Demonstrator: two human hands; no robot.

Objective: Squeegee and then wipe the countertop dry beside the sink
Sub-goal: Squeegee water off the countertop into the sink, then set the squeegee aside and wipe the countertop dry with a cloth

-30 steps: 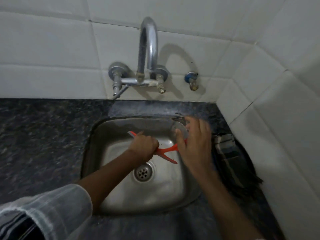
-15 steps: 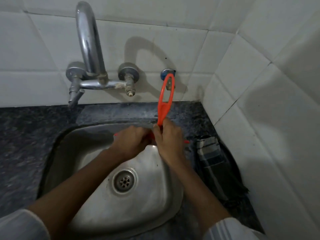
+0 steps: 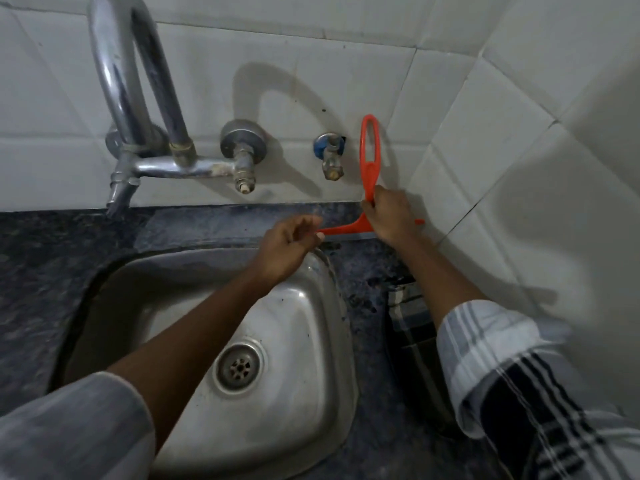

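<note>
Head view, looking down: right hand (image 3: pixel 389 216) closed around the lower handle of the orange squeegee (image 3: pixel 370 168), handle loop pointing up against the white tiled wall (image 3: pixel 346 71), blade bar lying across the back strip of the dark stone desk (image 3: pixel 214 223), behind the sink (image 3: pixel 277 393) and close to the corner. Left hand (image 3: pixel 289 242) loosely curled, grip holding nothing, fingertips (image 3: pixel 317 237) at the blade's left tip; contact there hard to tell. Striped cloth (image 3: pixel 408 323) lying on the desk right of the sink, partly under the right forearm. Chrome faucet (image 3: pixel 138 98) mounted on the wall at upper left.
</note>
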